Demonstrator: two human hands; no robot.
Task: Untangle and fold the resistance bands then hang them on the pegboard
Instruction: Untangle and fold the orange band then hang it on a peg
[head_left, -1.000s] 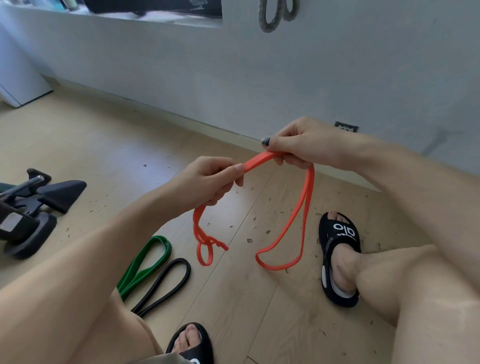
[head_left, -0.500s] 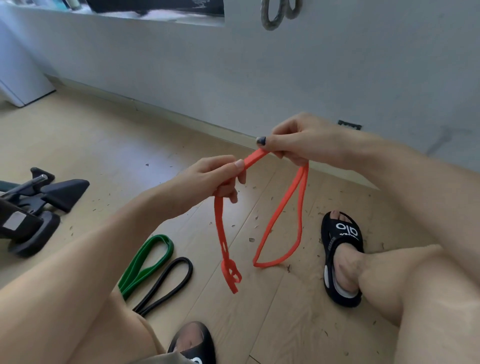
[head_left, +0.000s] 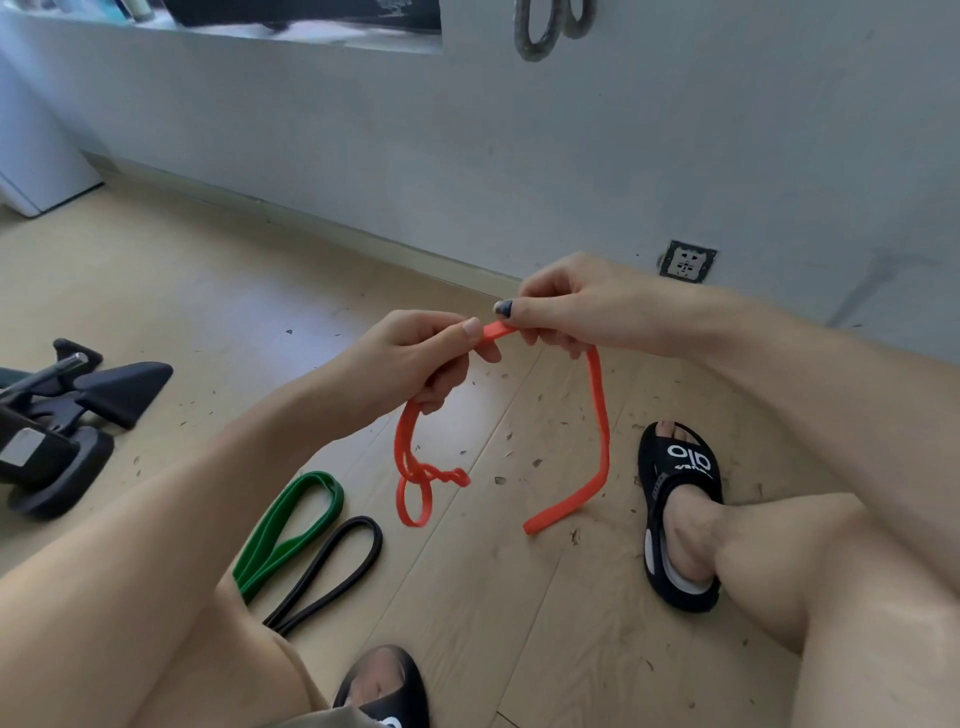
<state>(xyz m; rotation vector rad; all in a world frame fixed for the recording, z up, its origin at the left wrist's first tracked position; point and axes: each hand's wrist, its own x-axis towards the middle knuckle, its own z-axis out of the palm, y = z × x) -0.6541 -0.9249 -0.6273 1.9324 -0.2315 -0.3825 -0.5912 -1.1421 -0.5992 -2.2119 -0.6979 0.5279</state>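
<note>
An orange resistance band (head_left: 597, 410) hangs between my two hands above the wooden floor. My left hand (head_left: 415, 358) pinches one part of it, and below that hand the band dangles with a knot and a small loop. My right hand (head_left: 576, 306) pinches the band close by, and the flattened loop on that side drops and bends toward the floor. A green band (head_left: 291, 530) and a black band (head_left: 332, 571) lie folded side by side on the floor by my left leg. A grey band (head_left: 540, 31) hangs on the wall at the top.
My feet in black slides (head_left: 675, 499) rest on the floor at right and at the bottom. A black metal stand (head_left: 62, 415) lies at the left. A wall socket (head_left: 687, 261) sits low on the grey wall. Small debris dots the floor.
My hands have come closer together. The knotted end under my left hand has risen and curled up. The loop under my right hand has swung and flattened edge-on.
</note>
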